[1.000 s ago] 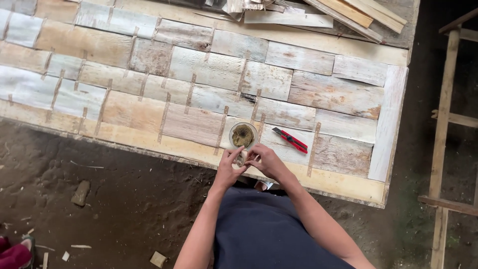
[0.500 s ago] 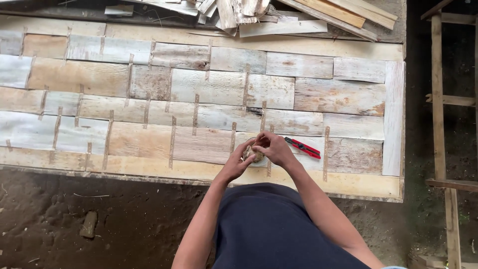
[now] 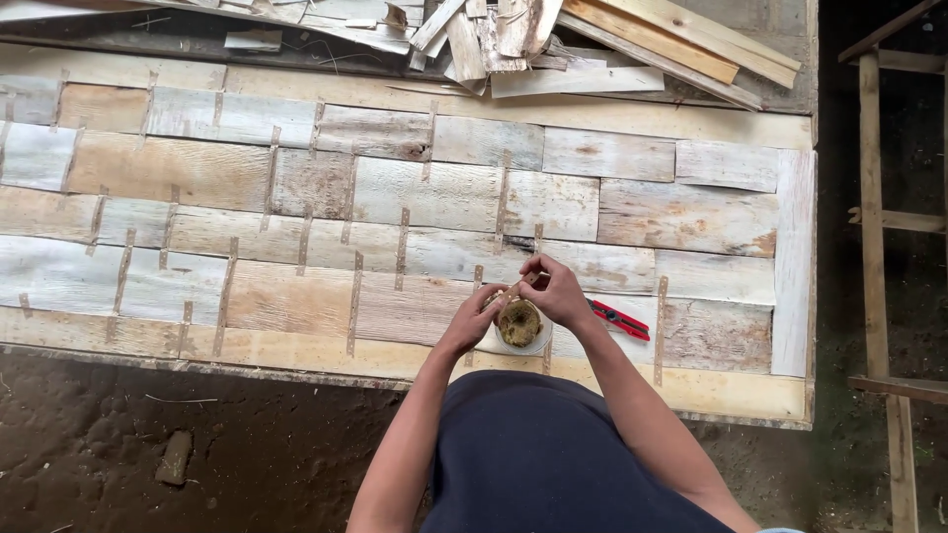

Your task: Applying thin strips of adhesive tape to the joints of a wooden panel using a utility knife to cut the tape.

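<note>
Pinching small strip, right hand (image 3: 558,291) above open glue cup (image 3: 520,324); left hand (image 3: 474,318) grips cup rim; drips risk smearing veneer panel (image 3: 632,212), knocking red cutter (image 3: 620,319)

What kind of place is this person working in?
Probably a rough woodworking shed or yard. A big panel of patchwork wood pieces lies over a bare dirt floor, offcuts are piled behind it, and a red utility knife sits by the right hand.

One desk (image 3: 691,390) faced with patchwork wood pieces; one small round tub (image 3: 520,325) of brownish filler; one red utility knife (image 3: 620,320); two hands, left (image 3: 474,318) and right (image 3: 555,291); one heap of offcuts (image 3: 592,44).
</note>
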